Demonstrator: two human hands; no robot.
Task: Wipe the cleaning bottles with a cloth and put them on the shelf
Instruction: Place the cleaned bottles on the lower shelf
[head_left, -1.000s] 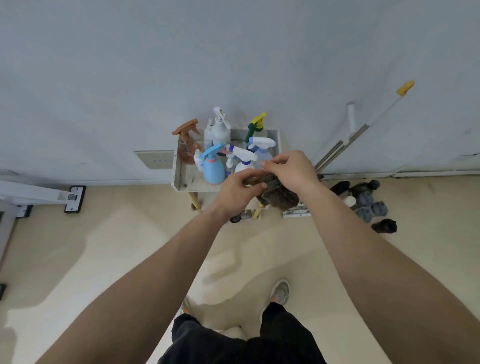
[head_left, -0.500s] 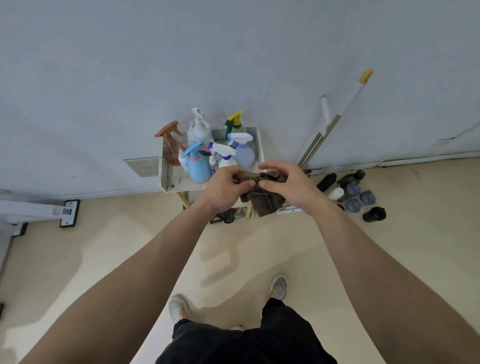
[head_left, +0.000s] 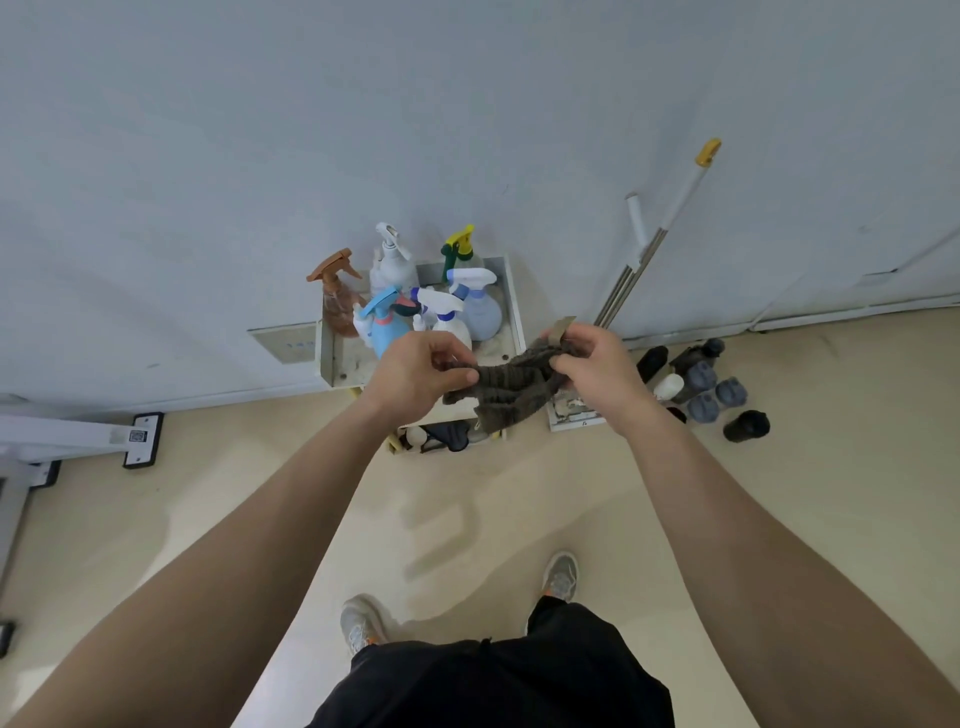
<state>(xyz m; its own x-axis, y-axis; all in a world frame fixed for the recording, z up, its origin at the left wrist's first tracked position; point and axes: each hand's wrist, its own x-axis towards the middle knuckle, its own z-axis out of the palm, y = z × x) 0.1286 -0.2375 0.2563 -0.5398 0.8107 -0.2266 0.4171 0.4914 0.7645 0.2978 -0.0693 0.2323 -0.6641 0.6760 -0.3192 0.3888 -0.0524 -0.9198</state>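
Over the floor (head_left: 483, 519), the left hand (head_left: 415, 374) pinches one end of the brown cloth (head_left: 511, 387). The right hand (head_left: 597, 371) has its fingers (head_left: 574, 345) curled round the other end. The cloth is stretched between them and touches no bottle. Beyond, several spray bottles (head_left: 441, 317) stand on the shelf (head_left: 517, 306). To its right, dark bottles (head_left: 701, 382) sit on the floor, probably not yet wiped.
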